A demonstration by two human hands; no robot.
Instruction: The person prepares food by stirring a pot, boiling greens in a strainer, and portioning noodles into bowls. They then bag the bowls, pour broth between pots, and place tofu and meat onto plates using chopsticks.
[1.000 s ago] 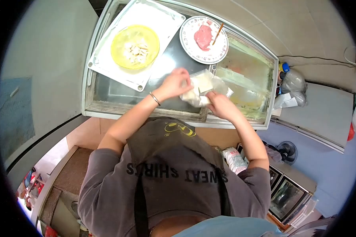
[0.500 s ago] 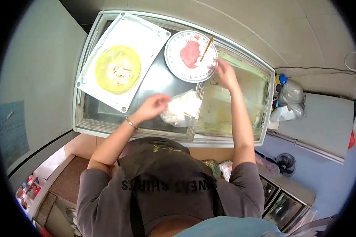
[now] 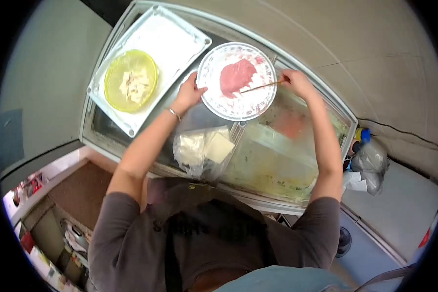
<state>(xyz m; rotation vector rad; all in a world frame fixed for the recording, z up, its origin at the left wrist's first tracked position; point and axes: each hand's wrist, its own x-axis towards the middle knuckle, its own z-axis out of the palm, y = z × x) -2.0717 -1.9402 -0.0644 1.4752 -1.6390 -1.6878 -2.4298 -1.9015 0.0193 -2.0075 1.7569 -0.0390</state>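
Note:
A patterned white plate bears a mound of pink minced meat. My right hand pinches the end of a thin brown stick, whose other end reaches the edge of the meat. At the plate's left rim is my left hand, its thumb at the rim and its fingers curled by the plate's edge. Below the plate lies a clear plastic bag with pale square wrappers partly out of it.
A white tray at the left holds a yellow basket with pale folded pieces inside. All stand on a glass-topped freezer. A grey plastic bag sits beyond its right end.
My left hand has moved from beside the plastic bag up to the plate's left rim. My right hand has taken hold of the stick, which now lies at a flatter angle.

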